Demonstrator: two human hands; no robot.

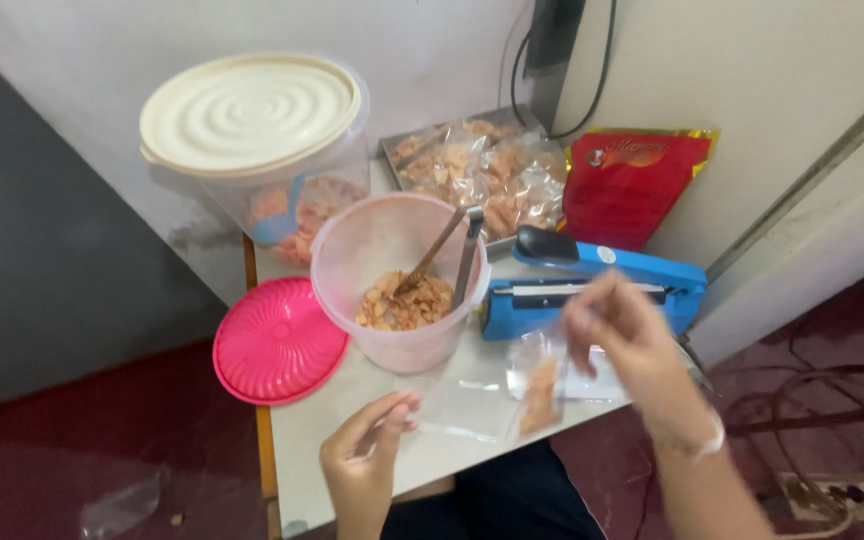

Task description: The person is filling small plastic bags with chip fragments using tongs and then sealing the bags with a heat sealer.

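Head view, lower centre of the frame: the right hand (620, 325) pinches the top of a small clear pouch (540, 385) part-filled with orange-brown chips, which hangs blurred just over the white tabletop (332, 440). The left hand (367, 450), lower down, has thumb and forefinger closed narrowly on the edge of an empty clear bag (462, 405) lying flat on the table. Just behind the right hand sits a blue heat sealer (592, 285). Left of it stands a translucent pink tub (397, 285) holding chips and metal tongs (452, 255), with a round pink lid (277, 340) beside it. At upper left is a tall clear container with a cream lid (252, 115). Upper centre, a tray of filled clear packets (482, 170); right of it, a red foil bag with gold edging (627, 185) leans on the wall.
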